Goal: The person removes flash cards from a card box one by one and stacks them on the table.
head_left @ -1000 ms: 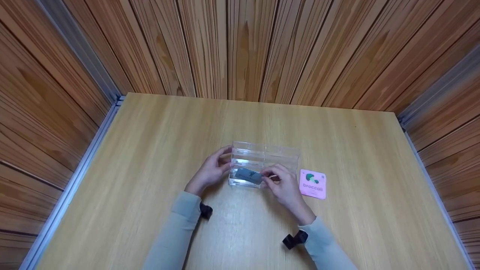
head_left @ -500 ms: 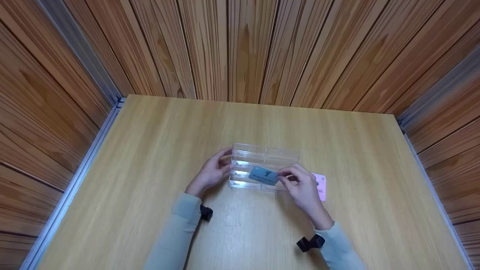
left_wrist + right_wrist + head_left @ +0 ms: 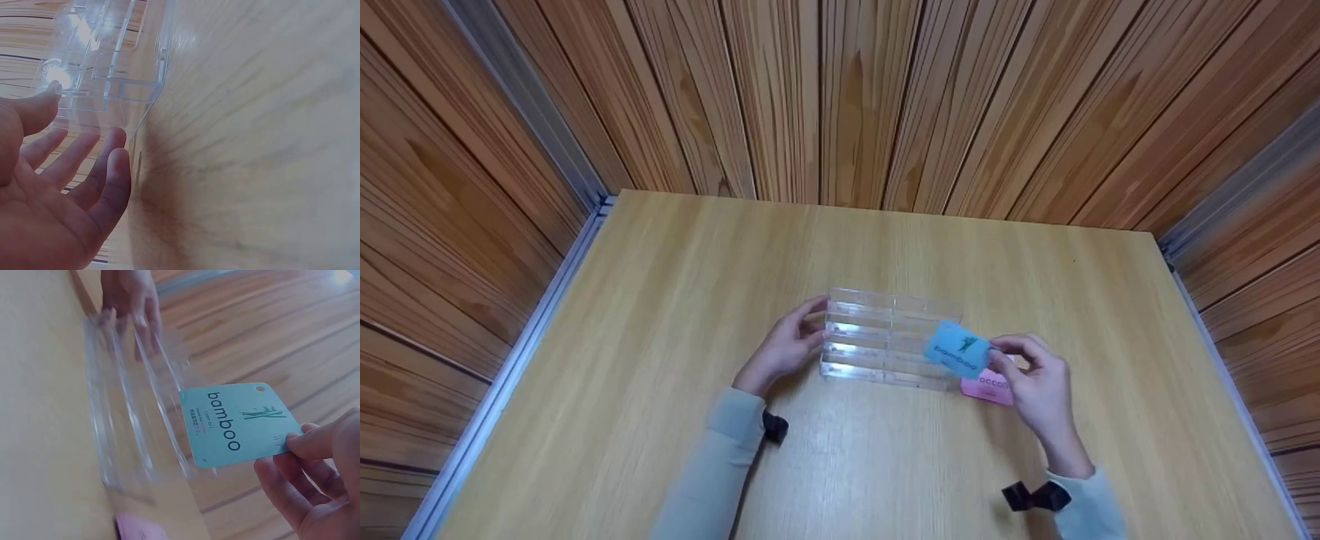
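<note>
My left hand (image 3: 787, 345) is at the left side of a clear plastic stepped display rack (image 3: 855, 351). In the left wrist view its fingertips and thumb tip touch the rack's end wall, the fingers loosely bent. My right hand (image 3: 1041, 386) pinches a light blue flash card (image 3: 958, 349) by one corner between thumb and fingers. The card reads "bamboo", with a green bamboo picture and a punched hole, as the right wrist view shows. It is raised at the rack's right end. Partly hidden beneath it lies a pink card (image 3: 987, 390) on the table.
The light wooden table (image 3: 697, 285) has wood-plank walls (image 3: 855, 97) at the back and sides. Metal rails (image 3: 521, 330) run along its side edges. Both wrists wear small black cameras (image 3: 1036, 496).
My right hand has moved right and lifted the blue card away from the rack's lower tiers, turning its face up. The card now overlaps the pink card. My left hand has stayed at the rack.
</note>
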{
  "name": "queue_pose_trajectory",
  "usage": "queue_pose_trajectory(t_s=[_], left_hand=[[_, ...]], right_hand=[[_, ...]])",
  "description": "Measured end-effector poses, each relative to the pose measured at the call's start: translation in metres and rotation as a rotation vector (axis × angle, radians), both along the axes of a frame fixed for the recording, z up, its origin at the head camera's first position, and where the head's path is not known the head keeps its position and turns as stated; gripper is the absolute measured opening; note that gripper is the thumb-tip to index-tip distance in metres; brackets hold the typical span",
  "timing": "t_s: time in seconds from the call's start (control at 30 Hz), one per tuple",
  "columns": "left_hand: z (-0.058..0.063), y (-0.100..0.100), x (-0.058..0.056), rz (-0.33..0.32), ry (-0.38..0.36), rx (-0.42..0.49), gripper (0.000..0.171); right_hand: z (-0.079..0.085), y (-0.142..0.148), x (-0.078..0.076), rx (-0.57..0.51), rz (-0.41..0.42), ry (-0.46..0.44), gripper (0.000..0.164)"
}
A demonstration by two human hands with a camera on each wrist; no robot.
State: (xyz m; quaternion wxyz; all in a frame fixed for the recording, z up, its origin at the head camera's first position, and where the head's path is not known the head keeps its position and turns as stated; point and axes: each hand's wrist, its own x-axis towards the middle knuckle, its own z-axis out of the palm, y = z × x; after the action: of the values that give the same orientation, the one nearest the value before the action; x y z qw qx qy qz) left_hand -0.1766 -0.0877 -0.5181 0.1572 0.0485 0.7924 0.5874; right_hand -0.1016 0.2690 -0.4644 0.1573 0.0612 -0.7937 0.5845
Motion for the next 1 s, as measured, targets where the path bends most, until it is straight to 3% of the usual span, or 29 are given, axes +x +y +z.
queue_pose_trajectory(t_s=[0.2, 0.33, 0.67, 1.0], left_hand=[[-0.001, 0.000, 0.000, -0.003, 0.017, -0.002, 0.059], [-0.001, 0.000, 0.001, -0.007, 0.036, -0.008, 0.059], [-0.001, 0.001, 0.001, -0.004, 0.030, -0.028, 0.059], [0.000, -0.001, 0.002, -0.009, 0.002, 0.006, 0.059]], right_hand=[[0.000, 0.033, 0.001, 0.002, -0.088, -0.032, 0.018], [-0.004, 0.050, -0.001, 0.086, -0.119, -0.101, 0.017], [-0.029, 0.068, -0.019, 0.304, -0.083, -0.323, 0.019], [-0.048, 0.065, -0.034, 0.332, -0.059, -0.428, 0.022]])
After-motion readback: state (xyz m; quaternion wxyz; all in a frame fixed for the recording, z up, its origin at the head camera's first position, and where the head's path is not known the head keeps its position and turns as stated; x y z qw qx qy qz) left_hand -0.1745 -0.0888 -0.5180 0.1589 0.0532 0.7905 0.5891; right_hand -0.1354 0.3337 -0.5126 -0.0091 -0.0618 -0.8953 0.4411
